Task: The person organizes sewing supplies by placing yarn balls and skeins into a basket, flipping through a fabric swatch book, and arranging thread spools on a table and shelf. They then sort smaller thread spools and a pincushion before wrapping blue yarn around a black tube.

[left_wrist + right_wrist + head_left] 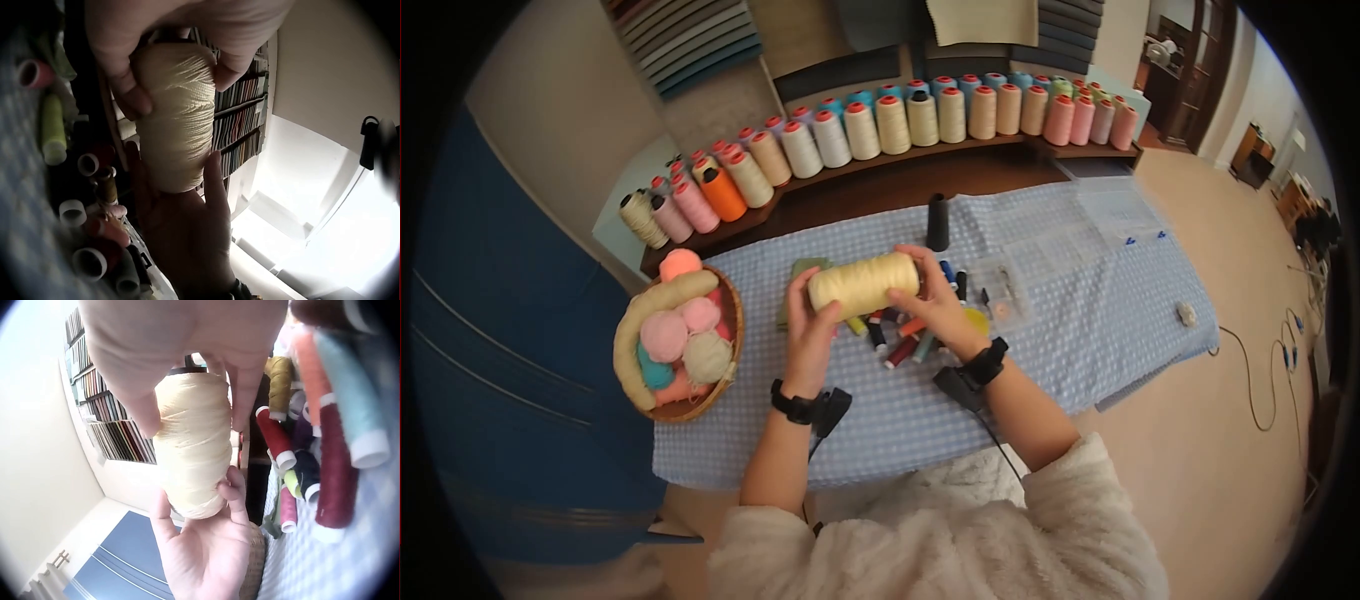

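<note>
A large pale yellow thread cone (865, 284) lies sideways between both hands above the table. The left hand (808, 335) grips its left end and the right hand (940, 308) its right end, thumbs on the near side. In the left wrist view the cone (178, 119) has fingers curled at both ends. A dark rim shows at one end of the cone (192, 444) in the right wrist view. Below lie small spools, among them a dark red spool (902, 351) and a black one (877, 334).
A wicker basket (737, 345) of yarn balls stands at the left. A black cone (938, 222) stands behind the hands. Clear plastic trays (1040, 240) lie at the right on the checked cloth (1090, 330). Rows of thread cones line a curved shelf (940, 143).
</note>
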Demonstrator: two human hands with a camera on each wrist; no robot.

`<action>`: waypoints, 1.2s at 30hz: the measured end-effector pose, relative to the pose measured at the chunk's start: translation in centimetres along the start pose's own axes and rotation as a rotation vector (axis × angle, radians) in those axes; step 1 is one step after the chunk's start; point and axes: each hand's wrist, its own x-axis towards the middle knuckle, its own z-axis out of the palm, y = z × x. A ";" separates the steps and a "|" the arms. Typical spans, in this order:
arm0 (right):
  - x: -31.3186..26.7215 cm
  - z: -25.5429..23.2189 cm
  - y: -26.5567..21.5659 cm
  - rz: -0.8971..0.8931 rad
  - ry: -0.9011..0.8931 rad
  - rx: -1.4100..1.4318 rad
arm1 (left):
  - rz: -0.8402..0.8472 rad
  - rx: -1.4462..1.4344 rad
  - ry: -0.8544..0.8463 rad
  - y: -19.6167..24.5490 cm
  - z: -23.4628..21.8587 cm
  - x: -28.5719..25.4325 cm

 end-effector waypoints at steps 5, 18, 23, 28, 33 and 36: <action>0.0 -0.5 -0.7 -0.010 -0.055 0.000 | 0.078 -0.015 -0.074 0.1 0.5 0.1; 0.0 0.5 -1.3 -0.108 -0.113 0.076 | 0.051 -0.010 -0.062 0.5 0.3 -0.2; -0.2 -0.1 -1.5 0.099 -0.087 0.014 | 0.184 -0.001 -0.157 0.5 0.4 -0.1; 0.0 -0.3 -0.5 -0.102 -0.107 0.022 | 0.114 -0.019 -0.138 1.0 0.7 -0.2; 0.0 -0.2 -0.6 -0.163 -0.125 0.003 | -0.119 -0.097 -0.099 0.9 0.4 -0.1; -0.2 0.2 -1.0 -0.127 -0.124 0.037 | -0.012 -0.057 -0.122 0.7 0.2 -0.1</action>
